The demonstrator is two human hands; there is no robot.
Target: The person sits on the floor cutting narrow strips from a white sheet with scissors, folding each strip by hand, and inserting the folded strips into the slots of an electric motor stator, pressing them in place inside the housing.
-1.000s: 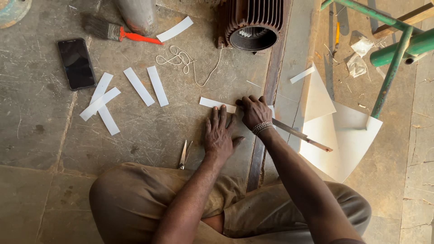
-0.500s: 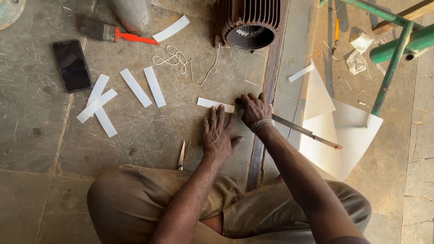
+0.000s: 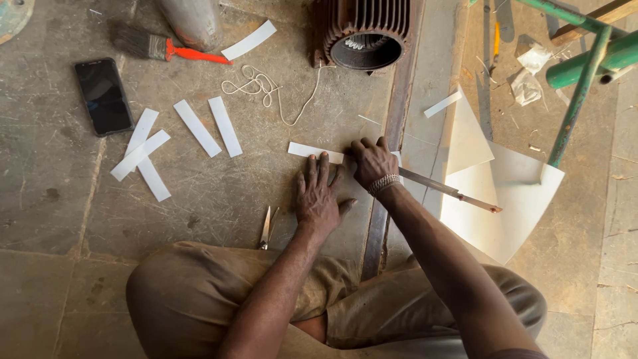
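The person sits cross-legged on the stone floor (image 3: 219, 199), both hands right next to each other. The left hand (image 3: 319, 196) lies flat, fingers spread, pressing down on a white paper strip (image 3: 312, 151). The right hand (image 3: 372, 161) is curled over the strip's right end and closed around a long thin metal tool (image 3: 445, 189) whose shaft sticks out to the right behind the wrist; can't tell exactly what kind of tool it is. There's a beaded bracelet (image 3: 384, 183) on that wrist.

Just left of the left wrist, small scissors (image 3: 267, 228) lie on the floor near the knee. To the right, big white sheets (image 3: 512, 199) spread out under the tool's far end, with a green metal frame (image 3: 585, 73) crossing above them.

Further out on the left, a few cut white strips (image 3: 199, 127) are scattered around, two of them crossed (image 3: 141, 154), next to a black phone (image 3: 104, 95). Up top there's a paintbrush with a red handle (image 3: 166, 48), one more strip (image 3: 249, 40), a tangle of white string (image 3: 266, 86), and a ribbed electric motor housing (image 3: 367, 30) sitting directly above the hands. A metal rail (image 3: 392, 119) runs down the floor between the hands and the sheets.
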